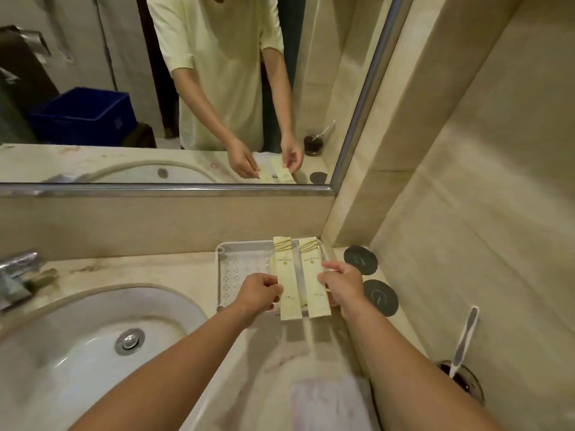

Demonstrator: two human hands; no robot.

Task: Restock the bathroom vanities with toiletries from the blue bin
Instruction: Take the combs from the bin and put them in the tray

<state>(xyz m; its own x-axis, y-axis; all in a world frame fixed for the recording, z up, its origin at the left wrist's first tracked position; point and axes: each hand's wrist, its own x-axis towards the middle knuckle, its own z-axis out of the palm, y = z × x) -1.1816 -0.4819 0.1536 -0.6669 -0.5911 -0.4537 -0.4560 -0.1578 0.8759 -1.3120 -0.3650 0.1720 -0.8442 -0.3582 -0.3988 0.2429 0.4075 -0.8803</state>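
Tightly, left grip (259,290), right grip (342,283): packets (287,284).

readable text: none | left sachet (287,275): small printed line near its top, too blurred to read | right sachet (311,275): likewise blurred print

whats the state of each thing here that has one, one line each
left hand, pinches left packet
right hand, pinches right packet
left packet, lengthwise over the tray
right packet, beside it, not overlapping
tray, on the counter, left part bare
tap, no water running
sink, holds no water
toothbrush, leaning in dark glass
blue bin, in mirror only, contents hidden
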